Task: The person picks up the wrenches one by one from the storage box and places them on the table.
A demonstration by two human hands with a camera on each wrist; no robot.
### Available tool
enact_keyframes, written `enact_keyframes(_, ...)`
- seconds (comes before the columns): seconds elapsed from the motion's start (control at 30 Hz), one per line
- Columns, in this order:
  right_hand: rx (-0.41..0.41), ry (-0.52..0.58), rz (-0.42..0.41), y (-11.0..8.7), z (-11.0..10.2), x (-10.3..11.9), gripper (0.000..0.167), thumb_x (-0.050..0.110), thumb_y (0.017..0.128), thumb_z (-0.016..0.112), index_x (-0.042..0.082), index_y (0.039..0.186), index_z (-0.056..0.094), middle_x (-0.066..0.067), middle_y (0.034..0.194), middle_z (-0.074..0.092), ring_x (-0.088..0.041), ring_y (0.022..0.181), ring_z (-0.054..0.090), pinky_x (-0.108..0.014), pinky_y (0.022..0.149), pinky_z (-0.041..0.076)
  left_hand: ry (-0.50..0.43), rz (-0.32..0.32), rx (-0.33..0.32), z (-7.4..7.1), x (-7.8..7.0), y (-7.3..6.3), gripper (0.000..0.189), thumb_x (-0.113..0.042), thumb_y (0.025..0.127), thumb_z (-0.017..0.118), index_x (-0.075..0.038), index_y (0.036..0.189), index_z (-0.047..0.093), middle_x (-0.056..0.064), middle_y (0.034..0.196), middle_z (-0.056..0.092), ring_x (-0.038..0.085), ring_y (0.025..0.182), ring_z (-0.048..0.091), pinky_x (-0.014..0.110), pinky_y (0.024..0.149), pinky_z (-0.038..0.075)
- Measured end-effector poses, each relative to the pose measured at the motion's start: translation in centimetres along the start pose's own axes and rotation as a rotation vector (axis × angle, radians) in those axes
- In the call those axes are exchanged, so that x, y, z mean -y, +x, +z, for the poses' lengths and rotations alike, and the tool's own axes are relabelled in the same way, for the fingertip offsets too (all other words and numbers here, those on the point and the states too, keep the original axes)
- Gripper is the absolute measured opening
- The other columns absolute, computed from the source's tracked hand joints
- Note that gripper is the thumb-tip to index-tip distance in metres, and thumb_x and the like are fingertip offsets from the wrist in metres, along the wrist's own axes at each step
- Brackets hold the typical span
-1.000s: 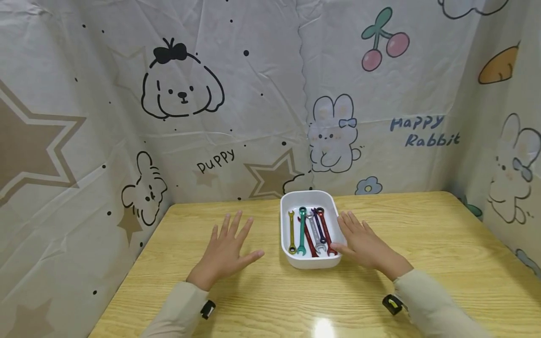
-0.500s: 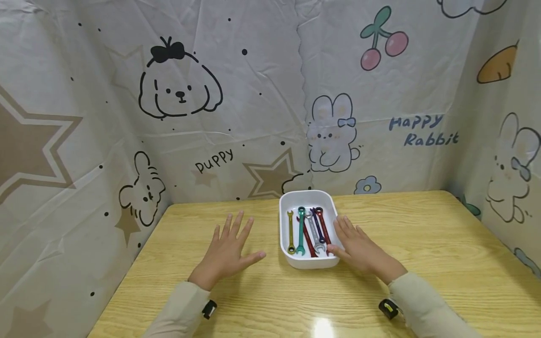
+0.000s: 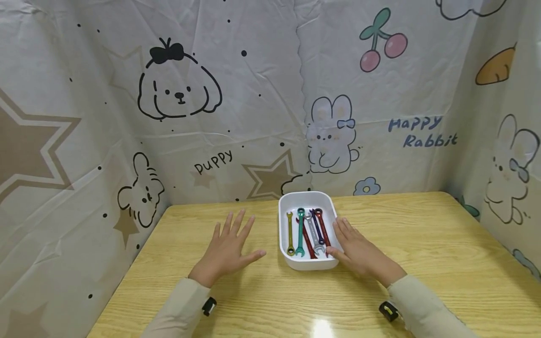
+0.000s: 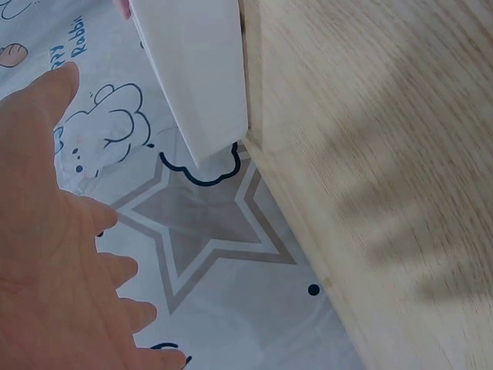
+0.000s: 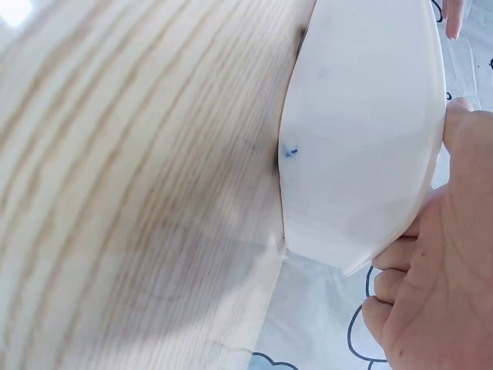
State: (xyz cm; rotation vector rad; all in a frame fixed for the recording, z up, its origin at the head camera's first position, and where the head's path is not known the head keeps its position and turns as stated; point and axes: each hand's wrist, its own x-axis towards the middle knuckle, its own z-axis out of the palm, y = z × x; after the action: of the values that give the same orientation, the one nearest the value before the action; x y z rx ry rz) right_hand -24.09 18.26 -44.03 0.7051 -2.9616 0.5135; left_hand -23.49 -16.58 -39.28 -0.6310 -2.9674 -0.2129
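In the head view a white plastic tub (image 3: 307, 265) stands on the table, holding several combination wrenches side by side: a gold one (image 3: 290, 234), a green one (image 3: 300, 232), a silver one (image 3: 314, 234), a purple one (image 3: 318, 227), and two red ones, one slanting by the silver (image 3: 306, 239). My right hand (image 3: 361, 251) lies along the tub's right rim with fingers straight, its thumb reaching over the edge; the right wrist view shows that thumb (image 5: 462, 123) right at the rim. Left of the tub, apart from it, my left hand (image 3: 226, 251) hovers palm down with fingers spread, holding nothing.
The wooden table (image 3: 270, 305) ends at a printed cloth backdrop (image 3: 253, 94) just behind the tub. More of the cloth hangs at both sides. Both wrists carry a small black device, one at the left cuff (image 3: 209, 306) and one at the right cuff (image 3: 388, 310).
My right hand has shifted slightly left, its thumb a little farther over the tub's rim. The left hand, tub and wrenches have hardly moved.
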Motion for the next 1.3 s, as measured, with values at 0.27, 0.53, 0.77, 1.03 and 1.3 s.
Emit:
enact_keyframes(0.27,-0.015,-0.015,-0.017,-0.1,-0.1,0.2,0.078,0.047,0.1,0.04,-0.012,0.146,0.02,-0.028,0.155,0.014,-0.043,0.144,0.01,-0.053,0.115,0.016,-0.013,-0.003,-0.008,-0.1,-0.5,0.8,0.09,-0.07,0.086,0.046,-0.017,0.154,0.02,0.011,0.161,0.006,0.039,0.146,-0.001,0.063,0.112,0.009)
enact_keyframes(0.53,-0.017,-0.012,-0.025,0.0,-0.3,0.4,0.077,0.047,0.1,0.04,-0.012,0.146,0.021,-0.029,0.154,0.015,-0.043,0.143,0.011,-0.053,0.114,0.017,-0.2,0.065,-0.054,-0.5,-2.3,3.8,0.078,-0.057,0.096,0.044,-0.012,0.154,0.018,0.008,0.161,0.008,0.033,0.146,0.008,0.055,0.115,0.014)
enact_keyframes(0.77,-0.02,-0.02,-0.013,0.0,-0.2,0.1,0.078,0.048,0.1,0.04,-0.012,0.146,0.021,-0.028,0.155,0.015,-0.042,0.144,0.011,-0.054,0.114,0.017,-0.426,0.117,-0.098,-1.1,-4.2,7.5,0.06,-0.035,0.1,0.049,-0.005,0.149,0.033,0.016,0.156,0.025,0.034,0.142,0.027,0.05,0.113,0.025)
enact_keyframes(1.03,-0.015,-0.018,-0.003,-0.1,-0.1,0.0,0.079,0.05,0.1,0.038,-0.01,0.147,0.021,-0.026,0.156,0.015,-0.041,0.144,0.01,-0.053,0.115,0.017,-0.583,0.05,-0.128,-1.8,-5.9,11.6,0.051,-0.025,0.096,0.057,0.003,0.137,0.048,0.022,0.139,0.049,0.036,0.127,0.048,0.046,0.106,0.039)
enact_keyframes(1.3,-0.009,-0.009,-0.001,-0.1,-0.2,0.0,0.08,0.052,0.1,0.037,-0.01,0.148,0.02,-0.026,0.156,0.013,-0.041,0.145,0.009,-0.052,0.115,0.016,-0.713,-0.085,-0.112,-2.4,-7.9,14.4,0.047,-0.024,0.095,0.058,0.0,0.135,0.052,0.016,0.136,0.055,0.032,0.12,0.056,0.041,0.099,0.046)
